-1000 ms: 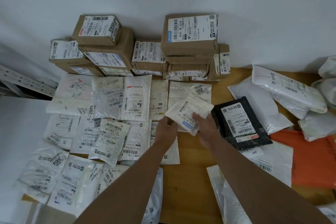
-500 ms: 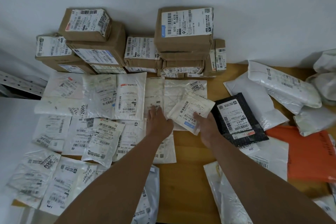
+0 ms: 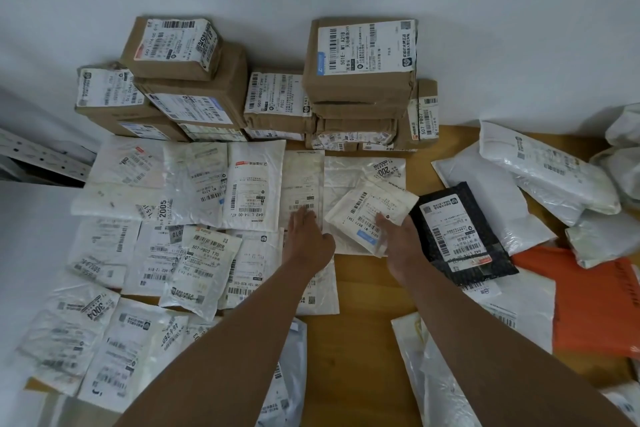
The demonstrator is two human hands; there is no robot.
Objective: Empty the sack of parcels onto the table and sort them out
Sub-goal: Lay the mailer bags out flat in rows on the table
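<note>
My right hand (image 3: 401, 243) grips the near edge of a small cream labelled envelope (image 3: 367, 211), which lies tilted over a larger white mailer (image 3: 360, 172). My left hand (image 3: 306, 239) rests flat, fingers together, on a white flat mailer (image 3: 301, 184) just left of it. Several white flat mailers (image 3: 173, 218) lie in rows across the left of the wooden table (image 3: 360, 340). Brown cardboard parcels (image 3: 360, 80) are stacked along the wall. A black mailer (image 3: 457, 236) lies right of my right hand.
White padded bags (image 3: 543, 177) and an orange bag (image 3: 595, 305) are heaped at the right. More white bags (image 3: 426, 374) overlap the near edge. A perforated white shelf rail (image 3: 38, 156) is at the far left, beside the table's left edge.
My left hand let go of the cream envelope and moved left and forward onto the flat mailer. My right hand kept hold of the envelope, now lower over the white mailer.
</note>
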